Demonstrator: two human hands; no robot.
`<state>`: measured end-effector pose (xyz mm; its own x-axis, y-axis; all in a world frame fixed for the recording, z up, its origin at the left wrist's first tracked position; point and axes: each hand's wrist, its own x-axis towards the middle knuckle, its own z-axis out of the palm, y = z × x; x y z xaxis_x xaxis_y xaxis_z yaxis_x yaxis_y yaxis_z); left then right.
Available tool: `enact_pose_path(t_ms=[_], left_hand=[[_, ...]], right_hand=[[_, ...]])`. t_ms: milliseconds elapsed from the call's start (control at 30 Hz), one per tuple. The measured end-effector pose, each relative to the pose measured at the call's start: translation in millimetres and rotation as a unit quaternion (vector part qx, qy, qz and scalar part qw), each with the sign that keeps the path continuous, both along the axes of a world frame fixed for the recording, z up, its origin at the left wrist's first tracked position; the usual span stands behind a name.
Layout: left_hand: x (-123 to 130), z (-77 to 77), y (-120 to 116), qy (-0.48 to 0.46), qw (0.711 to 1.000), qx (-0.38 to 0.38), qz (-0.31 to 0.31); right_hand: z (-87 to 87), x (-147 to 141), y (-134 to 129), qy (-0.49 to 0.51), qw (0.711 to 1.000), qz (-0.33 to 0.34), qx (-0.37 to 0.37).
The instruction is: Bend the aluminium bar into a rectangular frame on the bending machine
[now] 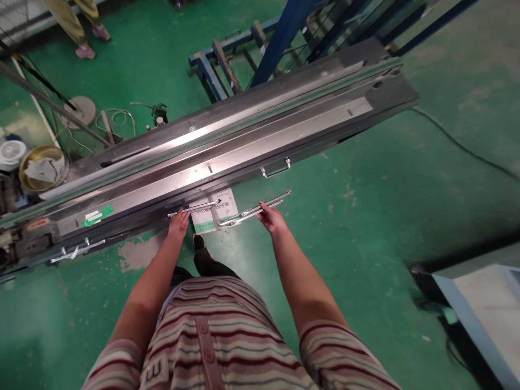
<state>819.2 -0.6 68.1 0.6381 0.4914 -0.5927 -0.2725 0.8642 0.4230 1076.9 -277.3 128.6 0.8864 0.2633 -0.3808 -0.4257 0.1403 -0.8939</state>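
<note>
Both hands are holding shiny metal rods out in front of the body, right at the near edge of the long steel surface [284, 130]. The left hand [179, 225] is gripping the near end of one rod [195, 208], with its fingers [181, 216] curled narrow around it, and the rod is running away from those fingers up and to the right. The right hand [271, 218] is doing the same with what looks like a pair of rods [254, 209] lying side by side; its fingers [265, 208] are wrapping them partway along, so most of the length is sticking out to the left of the fingers and a shorter bit is poking past them to the right.

Key thing: the long axes of all the rods are lying nearly parallel to the surface's front edge, which is sitting just beyond the fingertips. The left hand is the nearer one to it, almost touching the edge; the right one is hanging a little off it, over the green floor [365, 227].

The rods are thin, straight and chrome-bright. I can't tell if their ends are bent or flat. Just past the right fingers there's a handle [276, 169] on the front face, and a labelled box [215, 214] is sitting below, between the hands.
</note>
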Motion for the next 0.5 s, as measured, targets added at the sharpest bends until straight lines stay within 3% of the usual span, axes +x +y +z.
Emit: enact_pose_path(t_ms=[267, 500], left_hand=[[8, -5.8, 2, -0.034, 0.999, 0.014, -0.004], [15, -1.5, 10, -0.035, 0.999, -0.006, 0.01]], right_hand=[[-0.7, 3, 6, 0.012, 1.0, -0.017, 0.002], [-4.1, 8, 20, 0.01, 1.0, -0.021, 0.01]])
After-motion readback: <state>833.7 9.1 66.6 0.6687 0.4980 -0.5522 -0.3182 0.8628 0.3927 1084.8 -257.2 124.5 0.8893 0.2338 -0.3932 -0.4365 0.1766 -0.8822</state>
